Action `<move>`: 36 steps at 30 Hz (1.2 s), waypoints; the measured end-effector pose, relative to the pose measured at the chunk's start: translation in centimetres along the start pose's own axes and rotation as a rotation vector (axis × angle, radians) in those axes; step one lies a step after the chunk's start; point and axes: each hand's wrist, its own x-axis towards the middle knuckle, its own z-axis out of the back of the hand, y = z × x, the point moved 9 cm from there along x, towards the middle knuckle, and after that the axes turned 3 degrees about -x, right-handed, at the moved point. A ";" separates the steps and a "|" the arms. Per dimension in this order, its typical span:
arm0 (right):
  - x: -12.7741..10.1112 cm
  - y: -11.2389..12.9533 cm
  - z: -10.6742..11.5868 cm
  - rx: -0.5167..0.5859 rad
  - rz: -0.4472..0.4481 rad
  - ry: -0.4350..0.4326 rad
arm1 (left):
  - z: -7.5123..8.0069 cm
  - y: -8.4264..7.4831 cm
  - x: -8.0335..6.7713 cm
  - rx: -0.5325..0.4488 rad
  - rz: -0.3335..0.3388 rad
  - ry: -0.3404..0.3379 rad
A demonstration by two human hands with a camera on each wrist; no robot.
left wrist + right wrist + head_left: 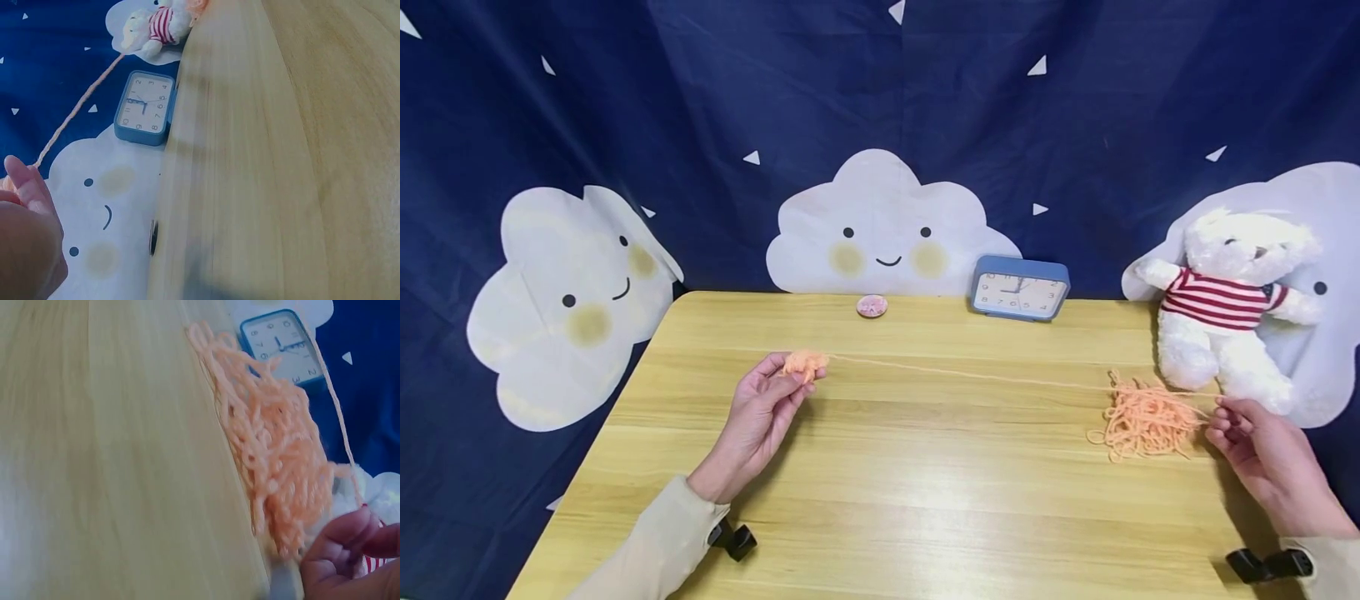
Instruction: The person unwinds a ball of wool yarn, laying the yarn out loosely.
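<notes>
In the head view my left hand (767, 408) pinches a small bundle of peach yarn (806, 363) above the left part of the table. A single yarn strand (970, 374) stretches from that bundle across to my right hand (1270, 454), whose thumb and finger pinch it at the right. Just left of the right hand lies a loose tangled heap of the same yarn (1150, 419), also large in the right wrist view (275, 444). The left wrist view shows the left hand (31, 231) only in part, hiding most of the bundle.
A blue alarm clock (1020, 288) and a round pink badge-like disc (872, 307) are at the back of the wooden table (910, 500). A white teddy bear (1225, 304) in a striped shirt sits behind the heap. A dark blue cloud-patterned cloth (820, 100) hangs behind.
</notes>
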 end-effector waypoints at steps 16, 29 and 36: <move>-0.1 -0.8 -1.5 -0.417 0.055 0.156 | -0.4 0.2 0.1 0.046 -0.015 -0.052; -1.2 0.3 -2.7 -0.553 0.149 -0.009 | -1.6 0.4 0.4 0.051 -0.018 0.017; -3.0 1.2 -3.8 -0.349 0.271 -0.192 | -1.6 0.7 0.4 0.071 0.024 -0.011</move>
